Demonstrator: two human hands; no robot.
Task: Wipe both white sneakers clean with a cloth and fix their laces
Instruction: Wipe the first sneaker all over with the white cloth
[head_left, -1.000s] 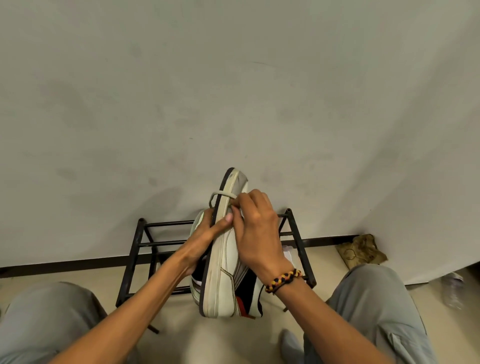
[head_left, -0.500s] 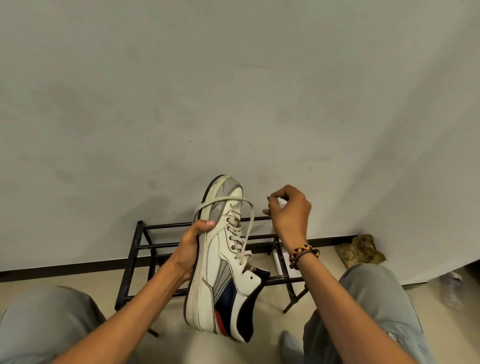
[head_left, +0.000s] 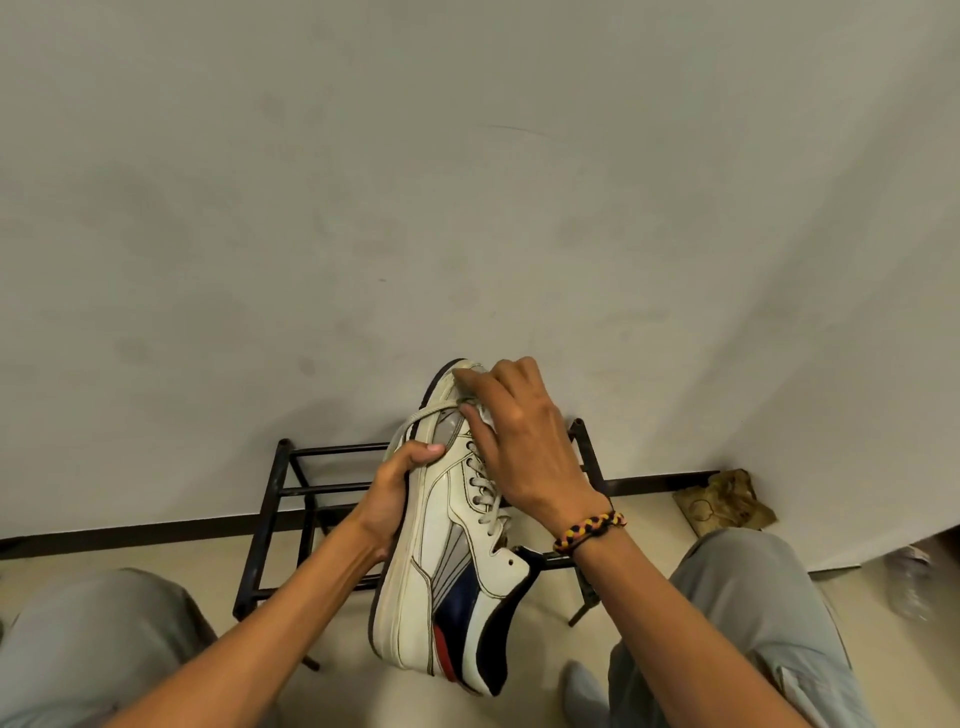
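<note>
Head view: white sneaker (head_left: 447, 525) held in the air in front of a black rack (head_left: 270, 525), long axis near-to-far, toe up toward the wall, heel near. Left hand (head_left: 395, 493) grips its sole side, thumb over the edge. Right hand (head_left: 524, 441) pinches a cloth (head_left: 485, 415) against the toe, fingers curled.

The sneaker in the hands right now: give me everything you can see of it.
The sneaker is white and leather-looking, with grey, navy and red side panels, dark stitching and a scuffed pale sole. It is held in the air with its toe pointing up toward the wall, above the black rack. The left hand grips its sole side; the right hand is at the toe with a bit of white cloth. One lace loops loose over the toe.
</note>
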